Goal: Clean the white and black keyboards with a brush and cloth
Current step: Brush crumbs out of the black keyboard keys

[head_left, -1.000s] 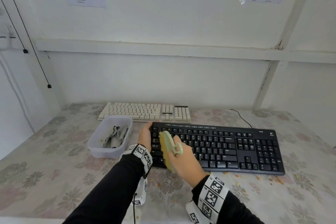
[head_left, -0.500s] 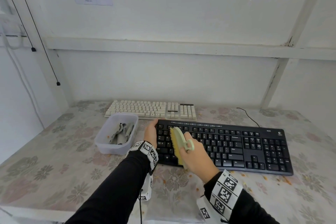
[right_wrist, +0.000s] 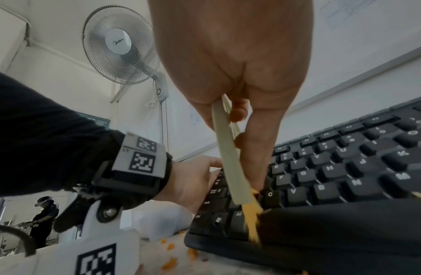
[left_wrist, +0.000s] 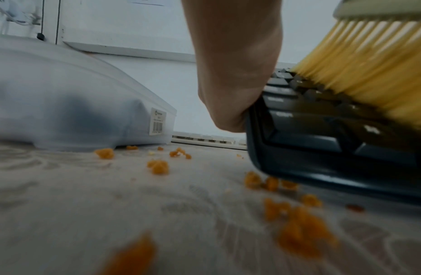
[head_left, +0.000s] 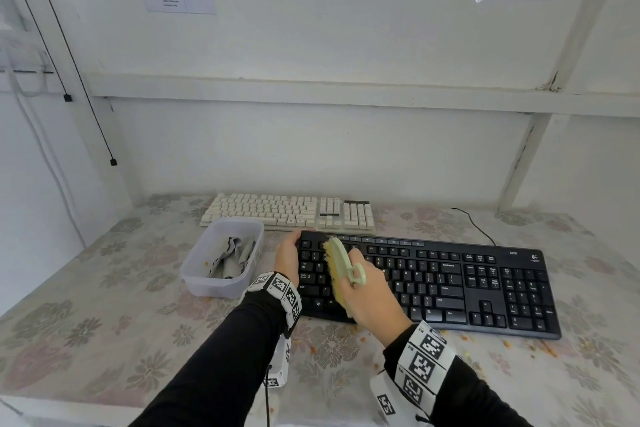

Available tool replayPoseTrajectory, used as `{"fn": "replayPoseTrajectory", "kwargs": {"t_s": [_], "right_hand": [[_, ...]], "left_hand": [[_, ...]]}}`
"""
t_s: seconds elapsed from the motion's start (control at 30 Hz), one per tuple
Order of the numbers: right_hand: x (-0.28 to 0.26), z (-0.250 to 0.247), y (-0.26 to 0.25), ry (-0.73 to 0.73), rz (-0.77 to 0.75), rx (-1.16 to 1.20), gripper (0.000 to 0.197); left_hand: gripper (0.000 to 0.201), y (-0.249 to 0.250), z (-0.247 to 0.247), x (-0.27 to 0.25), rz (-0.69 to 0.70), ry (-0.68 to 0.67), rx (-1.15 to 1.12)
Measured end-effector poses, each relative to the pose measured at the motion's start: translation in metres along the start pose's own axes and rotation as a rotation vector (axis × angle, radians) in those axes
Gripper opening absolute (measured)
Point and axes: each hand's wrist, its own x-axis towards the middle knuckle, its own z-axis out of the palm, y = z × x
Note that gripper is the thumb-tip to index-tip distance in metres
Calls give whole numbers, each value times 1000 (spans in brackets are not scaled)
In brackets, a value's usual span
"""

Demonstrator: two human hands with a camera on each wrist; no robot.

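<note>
From the head camera, the right hand [head_left: 367,291] has its grip closed round the pale green brush [head_left: 341,269], which stands on edge across the left end of the black keyboard [head_left: 450,274], its long axis running from the near rim to the far one, crosswise to the key rows that stretch away to the right. So the unbrushed run of keys lies to the right of the grip, and the right hand is the nearer one to it. The left hand [head_left: 287,258] clasps the keyboard's far-left corner, bracing it. Just left of that sits a plastic tub [head_left: 199,282] with the grey cloth [head_left: 230,258] in it; the white keyboard [head_left: 287,211] waits behind, close to the black one. Down at the left wrist, yellow bristles [left_wrist: 360,78] press right onto the keys, and orange crumbs [left_wrist: 158,166] litter the worktop [left_wrist: 63,214] along the keyboard's near edge. Over to the right wrist: the fingers [right_wrist: 256,148] pinch the brush's flat back, bristle tips down among the lower-left keys, though blur makes the exact key hard to call. Nothing looks to block a sweep rightward; the tub stands close on the left.
</note>
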Motion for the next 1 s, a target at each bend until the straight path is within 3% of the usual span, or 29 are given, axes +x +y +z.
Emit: {"fn": "replayPoseTrajectory", "kwargs": {"t_s": [0.13,0.3,0.47,0.67,0.77,0.87,1.0], "right_hand": [[-8,-10,-8,-50,57,47,32],[3,-7,-20,70,-52,163,31],[1,13,-6,-17,11,71,34],[-11,6,2,-66,106,-101,15],[-10,4,-5,-28,27,-15,24],[-8,5,-8,53,-45,81,11],[-14,5,0,4,-2,161,6]], "left_hand": [[31,-1,-1,4,33,11,3],[38,-4,-3,11,25,-22,-19],[41,-3,-2,9,33,11,-1],[37,-3,-1,6,25,16,-3],[38,-3,-2,7,24,17,-13],[35,-2,-1,5,27,-9,-30],[36,-2,0,2,32,-23,-30]]}}
